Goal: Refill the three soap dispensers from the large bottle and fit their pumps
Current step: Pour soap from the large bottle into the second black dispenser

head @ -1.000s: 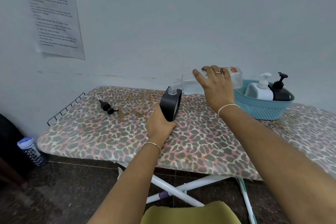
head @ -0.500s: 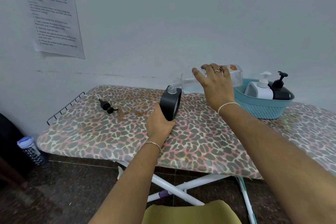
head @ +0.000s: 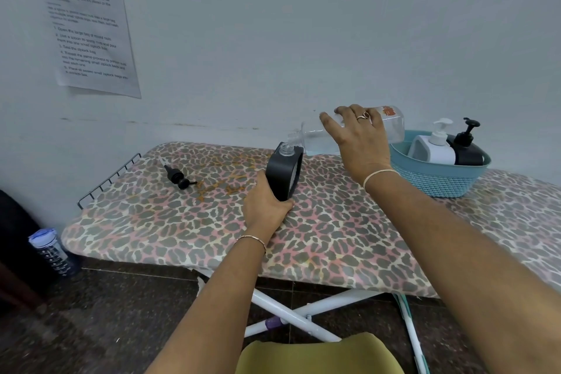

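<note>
A black dispenser (head: 285,174) with an open clear neck stands on the leopard-print board (head: 334,237). My left hand (head: 265,208) grips its lower side. My right hand (head: 359,141) holds the large clear bottle (head: 391,127) tipped nearly level, its mouth just above the dispenser's neck. A loose black pump (head: 179,177) lies on the board to the left. A white dispenser (head: 432,149) and a second black dispenser (head: 466,152), both with pumps on, sit in the blue basket (head: 437,182).
The wall runs close behind the board. A wire rack (head: 106,181) ends the board at the left. A water bottle (head: 53,252) stands on the floor below the left end. White crossed legs (head: 291,316) show under the board.
My right hand has lifted the large bottle's rear end slightly, tipping it further toward the dispenser's neck. My left hand and the dispenser have stayed put.
</note>
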The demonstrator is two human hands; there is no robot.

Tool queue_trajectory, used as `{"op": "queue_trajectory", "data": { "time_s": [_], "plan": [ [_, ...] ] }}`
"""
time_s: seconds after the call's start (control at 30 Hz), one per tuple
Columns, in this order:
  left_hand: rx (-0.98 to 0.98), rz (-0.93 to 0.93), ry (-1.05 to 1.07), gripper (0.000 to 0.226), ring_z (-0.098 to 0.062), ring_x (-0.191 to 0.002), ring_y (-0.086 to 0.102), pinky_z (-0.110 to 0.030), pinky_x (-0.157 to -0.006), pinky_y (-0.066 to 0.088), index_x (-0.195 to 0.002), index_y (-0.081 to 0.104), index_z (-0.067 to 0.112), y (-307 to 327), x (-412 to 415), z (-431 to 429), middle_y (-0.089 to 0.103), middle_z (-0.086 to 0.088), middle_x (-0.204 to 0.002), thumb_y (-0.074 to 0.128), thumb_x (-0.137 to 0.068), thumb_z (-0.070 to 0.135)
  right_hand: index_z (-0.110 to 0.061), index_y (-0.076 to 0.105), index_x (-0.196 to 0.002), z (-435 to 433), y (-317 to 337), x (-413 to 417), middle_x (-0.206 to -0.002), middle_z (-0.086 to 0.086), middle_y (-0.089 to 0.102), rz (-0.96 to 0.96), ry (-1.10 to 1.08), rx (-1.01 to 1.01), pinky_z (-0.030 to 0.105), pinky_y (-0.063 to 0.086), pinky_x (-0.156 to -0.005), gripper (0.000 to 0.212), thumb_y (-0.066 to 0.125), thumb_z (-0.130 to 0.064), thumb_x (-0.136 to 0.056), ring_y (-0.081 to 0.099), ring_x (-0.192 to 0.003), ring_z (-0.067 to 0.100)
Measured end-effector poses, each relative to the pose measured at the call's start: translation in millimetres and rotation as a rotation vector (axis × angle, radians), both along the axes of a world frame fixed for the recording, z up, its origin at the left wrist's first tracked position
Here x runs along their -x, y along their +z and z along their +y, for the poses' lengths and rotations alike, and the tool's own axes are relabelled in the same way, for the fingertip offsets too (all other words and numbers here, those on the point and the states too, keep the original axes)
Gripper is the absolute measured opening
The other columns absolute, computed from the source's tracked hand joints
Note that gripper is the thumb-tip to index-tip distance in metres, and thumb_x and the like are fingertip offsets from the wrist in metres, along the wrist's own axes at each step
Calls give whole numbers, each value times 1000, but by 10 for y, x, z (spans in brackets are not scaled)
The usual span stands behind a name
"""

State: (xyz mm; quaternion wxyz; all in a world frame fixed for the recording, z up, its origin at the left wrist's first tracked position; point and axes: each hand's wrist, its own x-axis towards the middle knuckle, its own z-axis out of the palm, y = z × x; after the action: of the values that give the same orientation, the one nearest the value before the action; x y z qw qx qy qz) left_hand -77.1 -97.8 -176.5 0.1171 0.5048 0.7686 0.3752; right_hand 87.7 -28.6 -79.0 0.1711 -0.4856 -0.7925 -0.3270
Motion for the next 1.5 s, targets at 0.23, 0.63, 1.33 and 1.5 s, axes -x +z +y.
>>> {"op": "queue_trajectory", "data": {
  "time_s": [0.23,0.63,1.33,1.5],
  "plan": [
    [6,-26,-33,70,-25,-111,59,-31,-79,46,-125,43,18,6,42,7,60,-3,-124,83,-69,31,-18,51,-130,8,14,-5,-123,15,58,-21,-5,-11,47,39,-96,79,70,12,-60,53,-113,34],
    [7,-58,-74,77,-25,-113,58,-36,-86,49,-129,42,20,13,105,9,60,-2,-127,85,-66,29,-18,55,-126,6,39,-1,-118,15,60,-45,-5,-41,45,41,-94,78,70,12,-55,56,-109,33],
    [29,-56,-105,85,-26,-116,58,-41,-92,49,-136,39,22,-17,184,56,58,-1,-131,86,-66,33,-17,49,-131,7,76,-9,-123,16,57,-92,-1,-34,47,37,-98,77,68,11,-62,52,-115,35],
    [33,-54,-100,87,-27,-110,61,-44,-91,51,-136,39,22,-9,182,55,60,-2,-129,86,-65,34,-18,44,-135,-2,103,-8,-128,17,53,-104,7,-30,47,33,-102,77,67,10,-67,48,-119,35]
  ]
}}
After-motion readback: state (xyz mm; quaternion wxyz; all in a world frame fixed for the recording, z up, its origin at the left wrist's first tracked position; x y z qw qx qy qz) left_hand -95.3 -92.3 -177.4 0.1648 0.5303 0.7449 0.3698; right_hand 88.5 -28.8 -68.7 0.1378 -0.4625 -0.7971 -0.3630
